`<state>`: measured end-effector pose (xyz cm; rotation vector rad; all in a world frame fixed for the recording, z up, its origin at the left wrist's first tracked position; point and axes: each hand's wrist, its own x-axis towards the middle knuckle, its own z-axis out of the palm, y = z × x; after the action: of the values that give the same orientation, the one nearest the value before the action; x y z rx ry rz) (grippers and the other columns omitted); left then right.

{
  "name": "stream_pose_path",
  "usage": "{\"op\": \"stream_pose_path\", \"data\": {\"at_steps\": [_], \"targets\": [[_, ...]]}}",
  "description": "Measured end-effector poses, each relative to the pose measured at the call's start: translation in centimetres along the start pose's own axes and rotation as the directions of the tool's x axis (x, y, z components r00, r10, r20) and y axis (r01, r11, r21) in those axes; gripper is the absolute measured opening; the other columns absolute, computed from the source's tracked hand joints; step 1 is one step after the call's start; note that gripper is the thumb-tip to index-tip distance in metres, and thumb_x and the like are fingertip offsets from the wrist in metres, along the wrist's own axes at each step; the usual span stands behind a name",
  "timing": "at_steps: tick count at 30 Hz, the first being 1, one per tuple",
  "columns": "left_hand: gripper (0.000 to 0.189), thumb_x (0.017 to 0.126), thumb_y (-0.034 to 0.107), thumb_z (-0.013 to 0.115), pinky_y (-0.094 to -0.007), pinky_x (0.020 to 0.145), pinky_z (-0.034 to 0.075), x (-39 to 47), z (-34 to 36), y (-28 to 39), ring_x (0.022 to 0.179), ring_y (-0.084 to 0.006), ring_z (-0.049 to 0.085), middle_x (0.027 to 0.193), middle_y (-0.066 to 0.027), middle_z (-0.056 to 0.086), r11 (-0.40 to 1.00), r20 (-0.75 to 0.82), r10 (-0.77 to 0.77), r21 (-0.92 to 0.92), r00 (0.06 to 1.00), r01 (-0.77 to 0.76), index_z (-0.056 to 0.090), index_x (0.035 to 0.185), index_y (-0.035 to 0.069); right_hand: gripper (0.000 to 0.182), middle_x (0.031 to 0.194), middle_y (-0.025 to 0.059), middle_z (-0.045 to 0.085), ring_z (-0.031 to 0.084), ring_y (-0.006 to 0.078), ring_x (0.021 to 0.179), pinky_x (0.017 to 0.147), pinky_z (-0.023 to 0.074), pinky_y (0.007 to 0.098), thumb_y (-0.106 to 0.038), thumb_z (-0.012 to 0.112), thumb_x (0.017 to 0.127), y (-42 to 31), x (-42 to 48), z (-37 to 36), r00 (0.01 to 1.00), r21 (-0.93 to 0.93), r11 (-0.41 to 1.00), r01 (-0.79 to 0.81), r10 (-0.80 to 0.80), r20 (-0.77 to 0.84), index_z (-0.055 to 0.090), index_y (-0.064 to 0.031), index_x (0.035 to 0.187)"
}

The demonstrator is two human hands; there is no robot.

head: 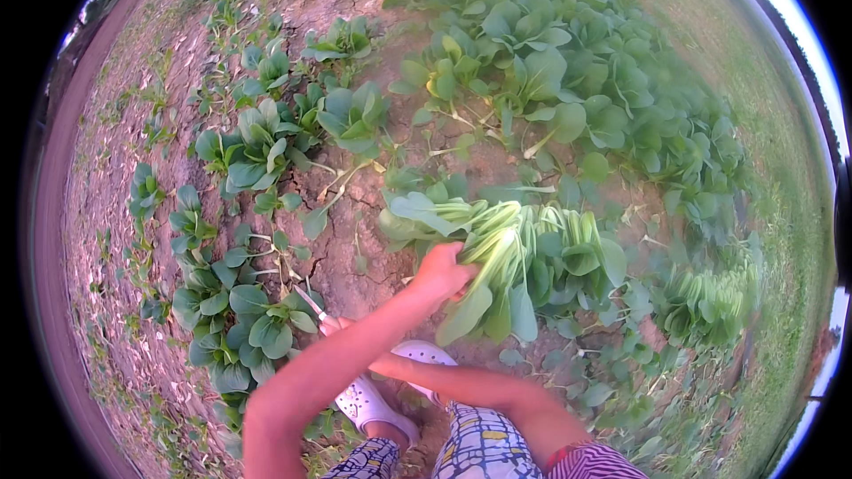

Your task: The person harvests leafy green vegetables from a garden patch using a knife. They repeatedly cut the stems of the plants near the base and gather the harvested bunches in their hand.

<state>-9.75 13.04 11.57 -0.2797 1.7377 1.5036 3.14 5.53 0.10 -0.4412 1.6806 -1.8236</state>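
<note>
My arms are crossed in front of me. My left hand (442,273), reaching to the right, has its fingers closed around leaves at the near side of a bunch of cut leafy greens (499,243) with pale stalks. That bunch lies on a heap of similar greens (572,259) on the ground. Low on the left, my right hand (336,324) grips a knife (309,301). Its blade points up and left towards rooted leafy green plants (256,322), close to their leaves. The handle is mostly hidden by my fingers, and my left forearm covers part of the right hand.
A dense stand of leafy greens (599,73) fills the upper right. More cut greens (705,306) lie in a row at the right. Rooted plants (256,146) stand at the left in cracked soil (353,279). My feet, in light clogs (373,406), are just below my hands.
</note>
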Motion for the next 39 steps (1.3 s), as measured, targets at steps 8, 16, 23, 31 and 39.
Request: {"op": "stream_pose_path", "data": {"at_steps": [8,16,23,31,39], "targets": [[0.054,0.066,0.017,0.069,-0.0337,0.082,0.047,6.2,1.1,-5.3,0.090,-0.0248,0.061,0.100,-0.0165,0.063,0.997,-0.350,0.061,0.066,0.935,-0.041,0.054,0.117,0.003,0.039,0.063,0.0040,0.045,0.043,0.0134,0.057,0.051,0.0359,0.0326,-0.041,0.046,0.092,-6.8,0.2,-2.6,0.964,0.041,0.965,-0.258,0.260,-0.050,0.050,-0.0019,0.090],[0.081,0.068,0.028,0.065,-0.0374,0.090,0.044,2.5,3.7,-2.1,0.101,-0.0366,0.055,0.109,-0.0248,0.055,0.977,-0.255,0.075,0.213,0.964,-0.019,0.026,0.133,0.000,0.046,0.051,0.0077,0.050,0.051,0.0205,0.046,0.046,0.0388,0.0376,-0.046,0.053,0.084,-3.5,1.7,1.1,0.896,0.147,0.885,-0.442,0.443,0.027,0.053,-0.0012,0.075],[0.072,0.071,0.007,0.056,-0.0439,0.077,0.047,-6.2,-0.3,-2.7,0.082,-0.0370,0.060,0.108,-0.0205,0.054,0.775,-0.142,0.465,0.541,0.874,-0.325,0.029,0.137,0.021,0.033,0.050,0.0007,0.042,0.037,0.0090,0.036,0.032,0.0283,0.0248,-0.036,0.054,0.088,-1.7,1.1,1.4,0.868,0.190,0.854,-0.485,0.496,-0.011,0.048,-0.0063,0.074],[0.039,0.078,0.011,0.053,-0.0425,0.066,0.049,-12.6,-9.3,-12.7,0.080,-0.0335,0.061,0.101,-0.0153,0.058,0.724,-0.437,0.435,0.689,0.787,-0.018,0.050,0.117,0.011,0.037,0.051,0.0029,0.046,0.042,0.0123,0.037,0.036,0.0340,0.0293,-0.037,0.052,0.089,1.3,0.9,0.8,0.874,0.105,0.895,-0.433,0.445,-0.197,0.049,-0.0027,0.077],[0.045,0.075,0.006,0.052,-0.0425,0.062,0.052,-13.3,-19.1,-21.1,0.073,-0.0348,0.064,0.134,-0.0187,0.038,0.491,-0.767,0.193,0.615,0.612,0.617,0.045,0.120,0.005,0.043,0.061,0.0158,0.057,0.057,0.0290,0.051,0.052,0.0438,0.0408,-0.041,0.053,0.086,1.3,2.7,1.7,0.879,-0.205,0.855,-0.477,0.467,-0.101,0.053,0.0020,0.080]]}}
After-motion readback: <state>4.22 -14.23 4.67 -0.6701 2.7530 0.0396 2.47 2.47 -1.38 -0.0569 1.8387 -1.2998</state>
